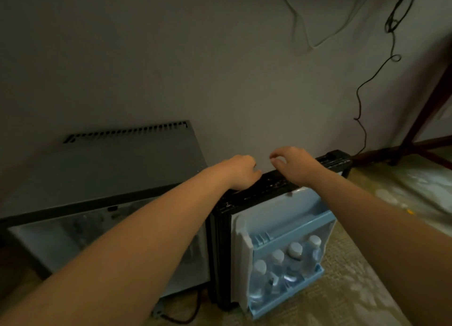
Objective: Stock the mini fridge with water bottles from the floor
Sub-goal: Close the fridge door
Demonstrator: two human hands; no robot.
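The grey mini fridge (110,171) stands against the wall, and its door (271,188) is swung open to the right. Several clear water bottles with pale caps (286,264) stand upright in the light blue lower door shelf (315,275). My left hand (241,171) sits on the door's black top edge with its fingers curled over the far side. My right hand (293,165) hovers just right of it over the same edge, fingers loosely bent and holding nothing. The fridge's inside (102,237) is mostly hidden behind my left forearm.
A black cord (362,120) and a pale cord (303,32) hang down the wall behind the door. Dark wooden furniture legs (420,127) stand at the right. Patterned carpet (354,276) covers the floor; another black cable (181,319) lies under the fridge.
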